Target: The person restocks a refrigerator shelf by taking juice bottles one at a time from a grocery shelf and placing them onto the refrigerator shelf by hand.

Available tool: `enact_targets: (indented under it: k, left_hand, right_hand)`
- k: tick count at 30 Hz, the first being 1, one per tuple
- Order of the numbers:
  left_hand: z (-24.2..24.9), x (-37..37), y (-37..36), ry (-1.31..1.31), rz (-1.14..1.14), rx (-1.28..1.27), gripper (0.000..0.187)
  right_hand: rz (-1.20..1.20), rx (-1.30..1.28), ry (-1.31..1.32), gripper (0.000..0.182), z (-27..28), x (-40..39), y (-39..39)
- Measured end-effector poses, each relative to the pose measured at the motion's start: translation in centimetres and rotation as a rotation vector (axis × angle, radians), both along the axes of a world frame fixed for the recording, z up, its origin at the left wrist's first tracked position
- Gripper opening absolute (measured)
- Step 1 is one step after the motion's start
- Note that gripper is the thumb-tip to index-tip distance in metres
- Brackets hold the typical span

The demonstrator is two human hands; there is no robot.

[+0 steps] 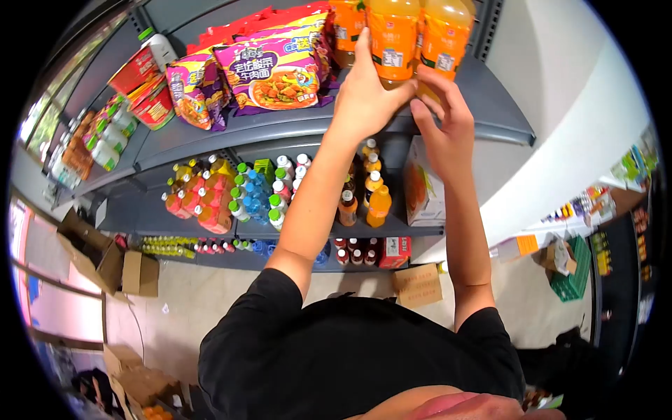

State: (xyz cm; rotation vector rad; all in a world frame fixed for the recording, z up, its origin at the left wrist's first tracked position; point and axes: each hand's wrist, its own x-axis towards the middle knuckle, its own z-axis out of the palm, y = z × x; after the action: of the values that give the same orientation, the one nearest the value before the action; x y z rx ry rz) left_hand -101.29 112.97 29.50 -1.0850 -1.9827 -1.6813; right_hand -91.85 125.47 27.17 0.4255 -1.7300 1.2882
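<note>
Several orange drink bottles (393,43) stand at the right end of the upper shelf, with orange labels facing me. My left hand (365,94) is closed round the lower part of the front bottle, its index finger up the left side and its thumb near the base. My right hand (448,122) is at the foot of the right-hand orange bottle (444,45). Its bent fingers reach the bottle's base and the thumb stands apart, with nothing visible between them. Purple instant noodle packets (271,75) lie just left of my left hand.
The grey upper shelf (301,124) has a raised front edge. Red noodle cups (152,103) stand at its left. Below are bottled drinks (378,204) and a white carton (424,185). A white pillar (539,182) rises at right. Cardboard boxes (418,285) sit on the floor.
</note>
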Motion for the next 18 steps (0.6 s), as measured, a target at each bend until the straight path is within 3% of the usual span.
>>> enact_targets:
  k: [1, 4, 6, 8, 12, 15, 18]
  left_hand:
    - [-0.1, -0.1, 0.0, 0.047, 0.061, -0.035, 0.110]
    - [-0.2, -0.4, -0.1, -0.025, -0.078, 0.135, 0.102]
    - [-0.8, -1.6, -0.7, -0.052, -0.160, 0.094, 0.088]
    - [-0.8, -0.8, -1.4, -0.049, -0.117, 0.052, 0.086]
    - [0.0, 1.3, -1.7, -0.180, -0.320, 0.194, 0.081]
    - [-0.4, 1.1, -2.6, -0.137, -0.382, 0.185, 0.079]
    - [-1.2, 1.5, -3.2, -0.041, -0.372, 0.192, 0.078]
  right_hand:
    - [-0.043, 0.044, 0.034, 0.044, 0.2, -1.1, -0.2]
    - [-0.033, -0.052, 0.054, 0.052, 0.1, -2.7, -1.2]
    - [-0.151, 0.075, 0.074, 0.057, -0.3, -2.8, -0.8]
    - [-0.030, -0.043, 0.133, 0.060, -1.3, -3.3, -0.7]
    - [-0.029, -0.034, 0.096, 0.061, -1.2, -2.4, -0.7]
    - [-0.112, 0.065, 0.154, 0.058, -2.1, -2.5, -0.2]
    - [0.026, -0.003, 0.253, 0.053, -3.6, -2.8, 0.2]
